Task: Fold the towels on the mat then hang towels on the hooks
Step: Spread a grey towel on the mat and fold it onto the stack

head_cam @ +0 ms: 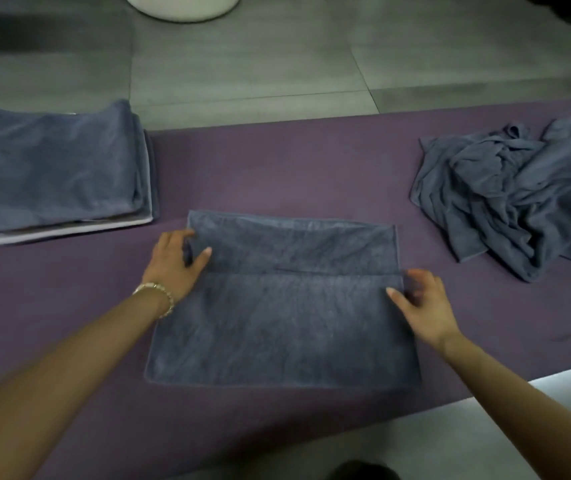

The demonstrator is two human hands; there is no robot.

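Observation:
A grey-blue towel lies flat on the purple mat, its near part folded up over the far part along a crosswise edge. My left hand pinches the left end of that folded edge between thumb and fingers. My right hand pinches the right end of the same edge. A stack of folded towels sits at the mat's left. A crumpled heap of unfolded towels lies at the right.
Grey floor tiles stretch beyond the mat. A white round container stands at the far top edge. A dark object fills the top right corner. No hooks are in view.

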